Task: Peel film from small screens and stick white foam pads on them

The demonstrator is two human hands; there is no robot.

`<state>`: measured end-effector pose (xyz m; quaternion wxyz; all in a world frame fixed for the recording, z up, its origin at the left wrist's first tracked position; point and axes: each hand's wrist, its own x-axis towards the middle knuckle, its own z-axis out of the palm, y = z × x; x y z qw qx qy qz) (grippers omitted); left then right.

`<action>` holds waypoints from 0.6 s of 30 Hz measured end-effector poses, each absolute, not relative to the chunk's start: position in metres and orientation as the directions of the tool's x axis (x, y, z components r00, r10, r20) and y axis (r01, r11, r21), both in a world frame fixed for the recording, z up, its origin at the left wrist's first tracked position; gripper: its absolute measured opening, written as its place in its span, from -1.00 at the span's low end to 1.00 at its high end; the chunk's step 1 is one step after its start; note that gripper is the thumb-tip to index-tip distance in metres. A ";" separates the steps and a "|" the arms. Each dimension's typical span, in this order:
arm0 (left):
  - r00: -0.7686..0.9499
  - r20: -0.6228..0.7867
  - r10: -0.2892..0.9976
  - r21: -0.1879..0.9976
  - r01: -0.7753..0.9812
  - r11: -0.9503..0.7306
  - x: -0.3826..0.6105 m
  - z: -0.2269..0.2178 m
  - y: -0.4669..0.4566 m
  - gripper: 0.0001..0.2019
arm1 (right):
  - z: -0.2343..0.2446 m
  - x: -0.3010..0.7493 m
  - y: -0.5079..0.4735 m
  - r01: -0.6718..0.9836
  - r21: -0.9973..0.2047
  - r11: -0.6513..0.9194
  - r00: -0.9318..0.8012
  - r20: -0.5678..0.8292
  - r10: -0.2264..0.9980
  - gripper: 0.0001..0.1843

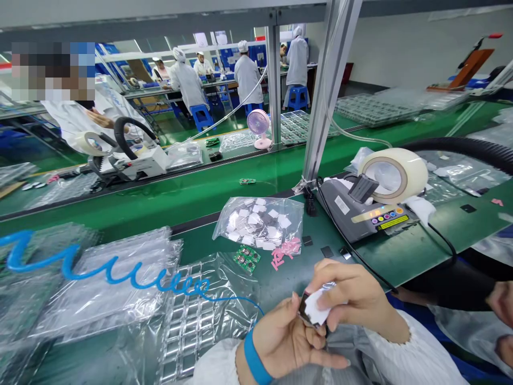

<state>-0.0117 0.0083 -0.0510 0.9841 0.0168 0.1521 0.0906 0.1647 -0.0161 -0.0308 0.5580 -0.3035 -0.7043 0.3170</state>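
My left hand point(280, 337), wearing a blue wrist strap point(255, 359), grips a small dark-edged part point(303, 307) between thumb and curled fingers; its lower fingers reach out to the right. Against the face of that part, my right hand point(356, 291) pinches a white pad point(316, 307) with ragged edges. What lies under the pad is hidden. Beyond my hands are green circuit boards point(247, 259), pink strips point(286, 250) and a clear bag point(259, 222) of white and grey pieces. Small black squares point(327, 252) lie to the right of the strips.
A blue coiled cord point(120, 271) crosses clear plastic trays point(184, 321) at left. A grey tape dispenser point(352, 211) stands right, its black cable running toward me. A small board point(247, 182) lies on the green belt point(192, 195). Another person's hand point(504, 305) shows at right.
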 end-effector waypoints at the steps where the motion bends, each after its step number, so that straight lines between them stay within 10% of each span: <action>1: 0.935 -0.305 0.180 0.056 -0.171 0.984 -0.011 -0.051 0.007 -0.57 | -0.029 0.166 -0.014 0.098 -0.750 0.654 -0.250 0.618 0.745 -0.83; 18: 0.951 -0.155 0.268 0.208 -0.234 0.950 -0.008 -0.041 -0.001 -0.65 | 0.005 0.155 -0.019 0.157 -0.586 0.795 -0.418 0.689 0.591 -0.85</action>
